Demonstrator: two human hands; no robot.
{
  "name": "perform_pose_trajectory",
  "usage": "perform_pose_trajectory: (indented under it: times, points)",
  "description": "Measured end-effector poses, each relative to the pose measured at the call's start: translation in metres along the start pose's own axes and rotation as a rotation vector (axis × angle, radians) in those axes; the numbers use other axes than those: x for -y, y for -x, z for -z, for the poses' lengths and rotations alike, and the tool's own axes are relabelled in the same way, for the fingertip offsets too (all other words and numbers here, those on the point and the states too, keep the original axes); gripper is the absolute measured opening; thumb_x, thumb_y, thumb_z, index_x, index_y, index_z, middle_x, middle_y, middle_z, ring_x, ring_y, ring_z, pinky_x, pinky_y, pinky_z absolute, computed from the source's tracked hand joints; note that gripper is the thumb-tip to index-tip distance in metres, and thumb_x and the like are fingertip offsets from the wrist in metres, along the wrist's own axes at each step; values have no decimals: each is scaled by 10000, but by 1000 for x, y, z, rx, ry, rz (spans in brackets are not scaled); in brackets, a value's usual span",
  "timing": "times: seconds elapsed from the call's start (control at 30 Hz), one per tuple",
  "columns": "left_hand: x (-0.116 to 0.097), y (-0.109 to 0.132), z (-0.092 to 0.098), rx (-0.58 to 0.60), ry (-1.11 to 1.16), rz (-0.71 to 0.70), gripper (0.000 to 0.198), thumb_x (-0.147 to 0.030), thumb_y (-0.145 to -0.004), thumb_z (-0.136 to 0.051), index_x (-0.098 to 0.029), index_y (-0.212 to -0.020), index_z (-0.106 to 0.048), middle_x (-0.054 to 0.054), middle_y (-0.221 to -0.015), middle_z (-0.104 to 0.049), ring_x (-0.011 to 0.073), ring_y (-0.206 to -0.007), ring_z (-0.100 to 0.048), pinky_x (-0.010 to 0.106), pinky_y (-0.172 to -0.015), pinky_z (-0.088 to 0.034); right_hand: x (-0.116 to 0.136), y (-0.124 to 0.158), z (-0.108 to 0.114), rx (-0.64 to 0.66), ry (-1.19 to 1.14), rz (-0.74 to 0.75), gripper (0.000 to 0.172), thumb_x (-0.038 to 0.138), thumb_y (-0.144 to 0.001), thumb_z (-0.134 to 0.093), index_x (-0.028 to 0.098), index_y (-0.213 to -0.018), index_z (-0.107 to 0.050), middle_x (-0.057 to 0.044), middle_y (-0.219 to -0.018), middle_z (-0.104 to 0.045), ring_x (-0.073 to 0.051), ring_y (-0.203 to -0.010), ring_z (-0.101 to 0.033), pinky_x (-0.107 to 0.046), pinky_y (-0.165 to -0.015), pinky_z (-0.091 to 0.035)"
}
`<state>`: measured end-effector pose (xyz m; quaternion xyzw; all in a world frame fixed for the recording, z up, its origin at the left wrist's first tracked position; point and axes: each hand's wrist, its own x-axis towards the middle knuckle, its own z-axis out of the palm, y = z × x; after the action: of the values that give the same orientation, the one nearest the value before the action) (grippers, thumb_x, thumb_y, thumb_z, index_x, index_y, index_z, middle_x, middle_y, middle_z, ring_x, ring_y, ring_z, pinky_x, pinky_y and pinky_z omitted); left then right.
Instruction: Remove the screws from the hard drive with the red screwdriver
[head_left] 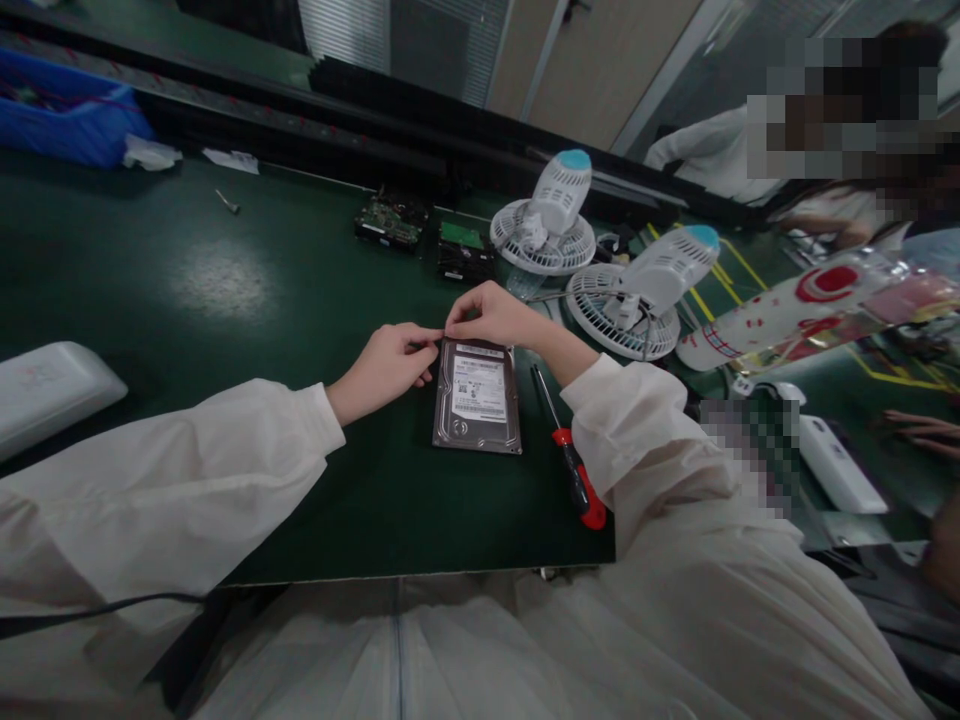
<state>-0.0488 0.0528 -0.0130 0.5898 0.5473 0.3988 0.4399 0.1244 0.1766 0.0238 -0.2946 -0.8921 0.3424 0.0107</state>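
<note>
A hard drive point(474, 400) lies flat on the green tabletop in front of me, label side up. At its far left corner my right hand point(489, 312) is closed in a pinch; anything between the fingertips is too small to make out. My left hand point(390, 368) is beside the drive's left edge, its index finger reaching to the right fingertips and the other fingers curled. What it grips, if anything, is hidden. A red and black screwdriver point(576, 470) rests to the right of the drive, beside my right sleeve.
Two more drives with circuit boards point(391, 218) point(463, 250) lie farther back. Two white fans point(544, 235) point(626, 308) stand at back right, near a patterned white cylinder point(780, 312). A blue bin point(67, 120) is far left, a white device point(56, 395) nearer. Other people are at right.
</note>
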Motion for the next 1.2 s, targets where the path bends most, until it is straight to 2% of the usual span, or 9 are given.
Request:
perform_pose_trajectory:
  times: [0.37, 0.73, 1.03, 1.2]
  points:
    - [-2, 5, -1, 28, -90, -91, 306, -259, -943, -543, -156, -1142, -750, 69, -1044, -622, 106, -687, -625, 269, -616, -586, 12, 0, 0, -56, 11, -112, 293, 383, -966, -630, 116, -1085, -653, -47, -1022, -683, -129, -882, -666, -305, -787, -593]
    - [-2, 7, -1, 45, -106, -106, 315, -286, -959, -543, -178, -1180, -740, 73, -1081, -612, 133, -732, -632, 301, -632, -586, 28, -2, -4, -89, 16, -291, 349, 394, -964, -627, 127, -1190, -633, -74, -1161, -662, -176, -1010, -663, -360, -866, -595]
    - [1, 5, 0, 52, -116, -117, 313, -286, -958, -550, -175, -1180, -740, 78, -1103, -617, 139, -746, -636, 320, -647, -600, 33, 2, -5, -77, 94, -318, 341, 390, -967, -625, 126, -1182, -635, -73, -1149, -666, -171, -1003, -665, -359, -867, -595]
    - [-2, 6, -1, 37, -133, -91, 337, -240, -951, -558, -170, -1240, -717, 74, -1082, -623, 132, -725, -645, 310, -638, -600, 38, 12, -6, -153, 156, -291, 292, 378, -966, -625, 115, -1088, -662, -52, -1049, -687, -149, -929, -668, -334, -836, -586]
